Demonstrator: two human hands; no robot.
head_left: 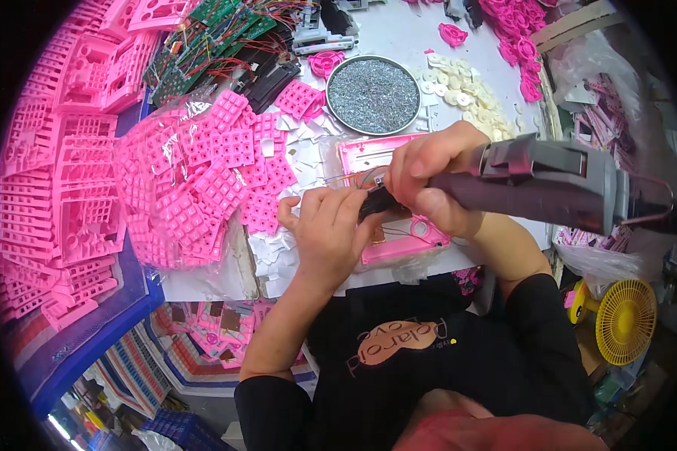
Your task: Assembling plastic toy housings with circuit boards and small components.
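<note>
My right hand (440, 173) is wrapped round a grey and black electric screwdriver (534, 192). The tool lies nearly level, its front end pointing left toward my other hand. With bent fingers, my left hand (327, 237) holds a small black plastic part (377, 201) over a pink plastic housing (406, 251). Thin wires run inside the housing, which lies open on the table in front of me. Both hands cover its middle, and the screwdriver's tip is hidden.
A round tin of small screws (373, 94) stands just beyond the housing. Cream-coloured discs (459, 86) lie to its right. Pink keypads (203, 173) heap up at left, partly in clear plastic. Green circuit boards (222, 37) are behind. Pink housings (60, 173) stack far left; a yellow fan (626, 322) stands right.
</note>
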